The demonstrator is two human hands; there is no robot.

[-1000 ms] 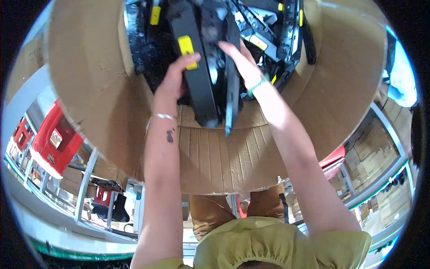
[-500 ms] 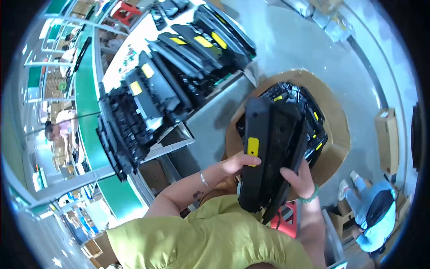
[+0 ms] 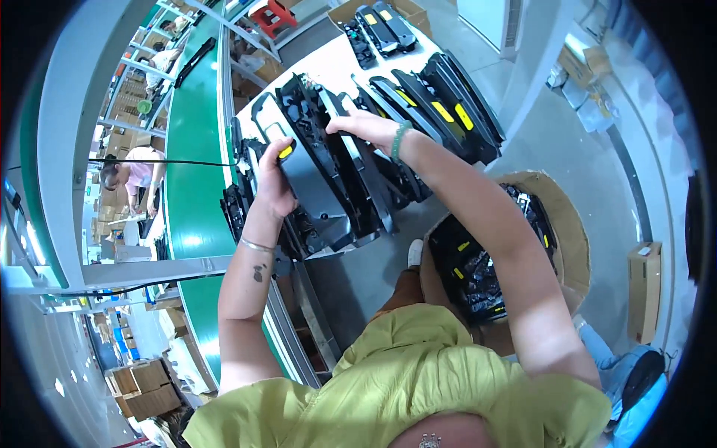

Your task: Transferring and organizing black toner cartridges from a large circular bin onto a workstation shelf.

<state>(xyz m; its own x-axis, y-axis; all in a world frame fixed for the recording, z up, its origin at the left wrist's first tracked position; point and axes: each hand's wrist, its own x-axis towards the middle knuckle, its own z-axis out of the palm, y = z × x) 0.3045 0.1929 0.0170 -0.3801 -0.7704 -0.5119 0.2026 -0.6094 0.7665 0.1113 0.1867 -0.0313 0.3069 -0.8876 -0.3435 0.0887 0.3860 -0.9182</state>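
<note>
My left hand grips the left side of a long black plastic housing, its thumb beside a yellow sticker. My right hand holds the upper right side of the housing, fingers bent over the edge; some fingertips are hidden. The housing is tilted over the white table, among similar black housings standing in a slanted row with yellow stickers. Whether its lower end rests on the table I cannot tell.
A round-sided cardboard box holding more black parts stands right of my legs. A green conveyor belt runs along the left, with a person beyond it. Another person is at lower right. A red stool stands far back.
Both hands have moved from over the cardboard box to the table at the left. The black housing is now held among the row there. My view has turned with them.
</note>
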